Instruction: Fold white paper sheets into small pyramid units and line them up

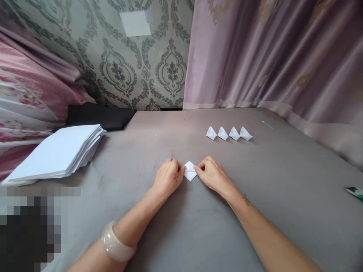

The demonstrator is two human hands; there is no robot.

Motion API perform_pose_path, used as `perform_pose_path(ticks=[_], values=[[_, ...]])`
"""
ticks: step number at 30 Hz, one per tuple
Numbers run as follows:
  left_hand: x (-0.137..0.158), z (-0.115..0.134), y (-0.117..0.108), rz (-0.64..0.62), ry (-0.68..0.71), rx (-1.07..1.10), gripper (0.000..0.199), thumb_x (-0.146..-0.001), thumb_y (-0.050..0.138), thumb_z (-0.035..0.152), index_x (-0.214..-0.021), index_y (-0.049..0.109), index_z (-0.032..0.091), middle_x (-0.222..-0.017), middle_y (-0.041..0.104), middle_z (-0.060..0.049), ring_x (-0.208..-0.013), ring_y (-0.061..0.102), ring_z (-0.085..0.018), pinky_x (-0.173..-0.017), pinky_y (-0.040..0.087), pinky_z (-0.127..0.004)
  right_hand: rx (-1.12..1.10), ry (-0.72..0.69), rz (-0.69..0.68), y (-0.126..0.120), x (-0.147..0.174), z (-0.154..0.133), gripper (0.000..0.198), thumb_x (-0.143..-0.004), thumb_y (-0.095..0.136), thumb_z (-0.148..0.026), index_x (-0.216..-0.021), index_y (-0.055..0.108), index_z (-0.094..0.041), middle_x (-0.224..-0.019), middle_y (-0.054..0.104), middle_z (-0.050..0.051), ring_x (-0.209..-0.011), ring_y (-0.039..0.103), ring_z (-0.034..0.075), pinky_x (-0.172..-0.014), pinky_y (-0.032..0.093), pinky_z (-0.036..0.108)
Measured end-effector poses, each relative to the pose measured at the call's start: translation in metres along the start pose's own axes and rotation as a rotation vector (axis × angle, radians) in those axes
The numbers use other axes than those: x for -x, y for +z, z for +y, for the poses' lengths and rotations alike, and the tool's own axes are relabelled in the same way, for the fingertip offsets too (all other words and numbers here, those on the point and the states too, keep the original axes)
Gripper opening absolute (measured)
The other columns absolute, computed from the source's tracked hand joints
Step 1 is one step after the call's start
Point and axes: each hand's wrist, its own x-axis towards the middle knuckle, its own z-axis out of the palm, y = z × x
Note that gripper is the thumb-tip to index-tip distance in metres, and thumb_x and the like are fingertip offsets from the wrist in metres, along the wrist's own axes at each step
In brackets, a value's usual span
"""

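Note:
A small folded piece of white paper [190, 175], diamond-shaped with a crease or flap edge across its middle, lies on the grey surface between my hands. My left hand [169, 174] pinches its left corner between thumb and curled fingers. On the opposite side, my right hand [211, 172] grips the right corner in the same way. Farther off to the right, several folded white paper pieces [222, 133] stand in a row, each with a pointed top. A pale bangle [117, 243] circles my left forearm.
At the left rests a thick stack of white paper sheets [61, 147], with a black folded item [103, 116] behind it. A thin stick [267, 124] lies at the far right, and a green and white object [354, 192] is at the right edge. Curtains [232, 56] hang behind the surface.

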Motion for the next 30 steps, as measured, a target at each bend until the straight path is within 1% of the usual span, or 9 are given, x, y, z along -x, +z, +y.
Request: perform_pose_path(ticks=[4, 8, 11, 15, 17, 20, 23, 26, 30], values=[[0.004, 0.003, -0.003, -0.037, -0.009, -0.075, 0.024, -0.089, 0.044, 0.035, -0.084, 0.059, 0.017, -0.093, 0.06, -0.011, -0.086, 0.059, -0.024, -0.071, 0.043, -0.033, -0.007, -0.044, -0.007, -0.001, 0.0, 0.002, 0.02, -0.084, 0.052, -0.035, -0.071, 0.057, -0.02, -0.088, 0.058, 0.005, -0.079, 0.058, 0.017, -0.073, 0.041, 0.027], [0.006, 0.003, -0.002, -0.022, 0.029, -0.086, 0.023, -0.09, 0.042, 0.034, -0.09, 0.056, 0.017, -0.095, 0.056, -0.011, -0.088, 0.057, -0.023, -0.071, 0.044, -0.032, 0.009, -0.014, -0.011, -0.005, 0.0, 0.003, 0.025, -0.083, 0.054, -0.039, -0.067, 0.053, -0.02, -0.087, 0.055, 0.005, -0.073, 0.056, 0.015, -0.071, 0.041, 0.027], [0.005, 0.0, 0.001, 0.035, 0.214, -0.044, 0.022, -0.092, 0.037, 0.025, -0.103, 0.055, 0.018, -0.101, 0.054, -0.01, -0.093, 0.052, -0.021, -0.077, 0.044, -0.031, -0.015, -0.019, -0.026, -0.008, 0.0, 0.005, 0.027, -0.082, 0.055, -0.04, -0.066, 0.051, -0.019, -0.085, 0.053, 0.004, -0.073, 0.055, 0.014, -0.07, 0.041, 0.026], [0.0, -0.008, 0.006, 0.007, 0.459, 0.038, 0.035, -0.091, 0.031, 0.013, -0.113, 0.057, 0.021, -0.101, 0.056, -0.008, -0.093, 0.051, -0.019, -0.084, 0.043, -0.03, -0.106, -0.042, -0.036, -0.012, -0.002, 0.011, 0.026, -0.078, 0.058, -0.042, -0.066, 0.054, -0.019, -0.085, 0.055, 0.002, -0.073, 0.055, 0.013, -0.068, 0.041, 0.025], [-0.003, -0.012, 0.009, 0.0, 0.485, 0.068, 0.035, -0.09, 0.033, 0.013, -0.112, 0.06, 0.02, -0.1, 0.057, -0.008, -0.092, 0.052, -0.019, -0.083, 0.044, -0.03, -0.197, -0.01, -0.066, -0.015, -0.002, 0.015, 0.023, -0.073, 0.062, -0.04, -0.066, 0.056, -0.018, -0.084, 0.057, 0.003, -0.069, 0.054, 0.012, -0.064, 0.041, 0.025], [-0.005, -0.016, 0.012, 0.005, 0.491, 0.071, 0.036, -0.09, 0.034, 0.013, -0.112, 0.062, 0.02, -0.1, 0.057, -0.008, -0.09, 0.052, -0.019, -0.081, 0.045, -0.031, -0.51, 0.101, -0.127, -0.019, -0.002, 0.019, 0.017, -0.071, 0.062, -0.032, -0.078, 0.061, -0.018, -0.074, 0.059, 0.001, -0.06, 0.054, 0.011, -0.055, 0.042, 0.023], [-0.006, -0.017, 0.013, 0.011, 0.494, 0.061, 0.037, -0.089, 0.035, 0.013, -0.11, 0.064, 0.021, -0.099, 0.056, -0.008, -0.089, 0.052, -0.019, -0.082, 0.045, -0.031, -0.772, 0.15, -0.034, -0.017, -0.003, 0.019, 0.018, -0.072, 0.058, -0.024, -0.088, 0.06, -0.018, -0.075, 0.062, 0.001, -0.064, 0.059, 0.012, -0.058, 0.047, 0.023], [-0.007, -0.018, 0.014, 0.015, 0.501, 0.064, 0.037, -0.089, 0.036, 0.013, -0.111, 0.064, 0.021, -0.099, 0.056, -0.008, -0.091, 0.052, -0.019, -0.082, 0.045, -0.031, -0.763, 0.025, 0.045, -0.009, -0.002, 0.013, 0.016, -0.072, 0.054, -0.018, -0.087, 0.061, -0.018, -0.082, 0.066, 0.003, -0.075, 0.063, 0.013, -0.07, 0.05, 0.026], [-0.008, -0.018, 0.014, 0.022, 0.503, 0.069, 0.037, -0.089, 0.036, 0.012, -0.111, 0.064, 0.021, -0.098, 0.057, -0.008, -0.089, 0.053, -0.018, -0.082, 0.045, -0.031, -0.546, -0.18, 0.09, 0.0, 0.004, 0.003, 0.022, -0.075, 0.048, -0.012, -0.09, 0.063, -0.019, -0.085, 0.068, 0.002, -0.08, 0.064, 0.014, -0.076, 0.049, 0.028]])
